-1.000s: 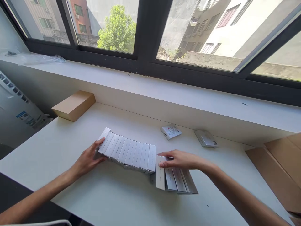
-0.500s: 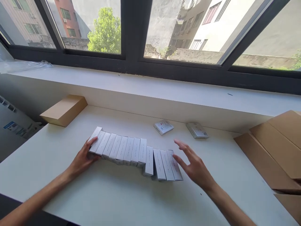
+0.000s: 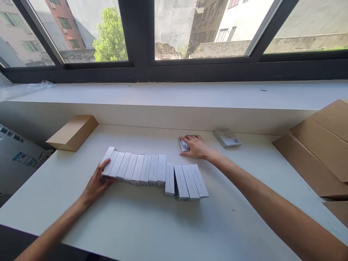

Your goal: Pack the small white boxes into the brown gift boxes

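Observation:
A leaning row of several small white boxes (image 3: 152,172) lies across the middle of the white table (image 3: 141,224). My left hand (image 3: 96,183) rests against the row's left end, fingers bent around the first box. My right hand (image 3: 196,146) has reached to the back of the table and lies over a single white box (image 3: 183,145), fingers curled onto it. Another single white box (image 3: 227,138) lies to the right of that hand, untouched.
A closed brown carton (image 3: 73,132) sits at the table's back left. Flattened cardboard (image 3: 315,152) leans at the right edge. A white sill (image 3: 174,95) and a dark-framed window run behind. Clear plastic wrap (image 3: 24,88) lies on the sill's left end.
My right hand left the right end of the row and reached back onto the single white box. The row stands more tightly together. My left hand stayed at the left end.

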`<state>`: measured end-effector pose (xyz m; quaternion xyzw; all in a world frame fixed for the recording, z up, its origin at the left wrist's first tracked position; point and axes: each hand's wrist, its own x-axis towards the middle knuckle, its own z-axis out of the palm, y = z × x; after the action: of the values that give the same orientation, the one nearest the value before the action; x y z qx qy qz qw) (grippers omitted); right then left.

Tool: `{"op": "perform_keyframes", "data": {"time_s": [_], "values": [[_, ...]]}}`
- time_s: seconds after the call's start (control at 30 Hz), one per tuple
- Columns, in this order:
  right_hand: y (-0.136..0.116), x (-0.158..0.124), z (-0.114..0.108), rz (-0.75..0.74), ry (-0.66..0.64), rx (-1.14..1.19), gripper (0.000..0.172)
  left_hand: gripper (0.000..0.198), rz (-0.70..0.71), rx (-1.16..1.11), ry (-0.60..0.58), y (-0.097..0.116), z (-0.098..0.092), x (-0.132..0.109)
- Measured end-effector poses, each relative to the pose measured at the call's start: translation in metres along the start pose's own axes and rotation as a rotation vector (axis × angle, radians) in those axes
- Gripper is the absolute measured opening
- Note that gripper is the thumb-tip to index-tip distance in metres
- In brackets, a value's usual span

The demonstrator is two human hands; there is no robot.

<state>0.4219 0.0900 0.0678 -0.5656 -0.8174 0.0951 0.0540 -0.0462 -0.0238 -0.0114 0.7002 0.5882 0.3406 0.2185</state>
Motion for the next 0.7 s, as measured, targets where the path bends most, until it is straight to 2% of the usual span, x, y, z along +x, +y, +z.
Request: {"op": "perform_keyframes", "data": {"time_s": [0.13,0.2,0.27,0.33,0.43,0.5,0.57,0.7], "values": [[0.009,-0.067,-0.015,0.231,0.029,0.156,0.064,0.076,0.024,0.033,0.003,-0.002,0.000,-0.001],[0.011,-0.098,-0.022,0.335,0.002,0.254,0.072,0.076,0.034,0.052,0.011,-0.003,0.000,-0.002],[0.004,-0.121,-0.023,0.395,-0.024,0.345,0.077,0.077,0.033,0.065,0.012,-0.004,-0.001,-0.002],[-0.009,-0.134,-0.016,0.422,-0.005,0.419,0.072,0.078,0.031,0.072,0.008,-0.005,-0.001,-0.003],[-0.027,-0.136,-0.006,0.423,0.063,0.472,0.066,0.077,0.048,0.081,0.000,-0.008,-0.002,-0.004],[-0.023,-0.130,-0.010,0.434,0.118,0.455,0.066,0.077,0.056,0.090,-0.007,-0.011,-0.002,-0.004],[-0.005,-0.119,-0.024,0.484,0.218,0.392,0.067,0.077,0.051,0.099,-0.014,-0.012,-0.002,-0.005],[0.051,-0.091,-0.048,0.667,0.421,0.195,0.075,0.076,0.053,0.098,-0.007,-0.014,-0.001,-0.005]]}}
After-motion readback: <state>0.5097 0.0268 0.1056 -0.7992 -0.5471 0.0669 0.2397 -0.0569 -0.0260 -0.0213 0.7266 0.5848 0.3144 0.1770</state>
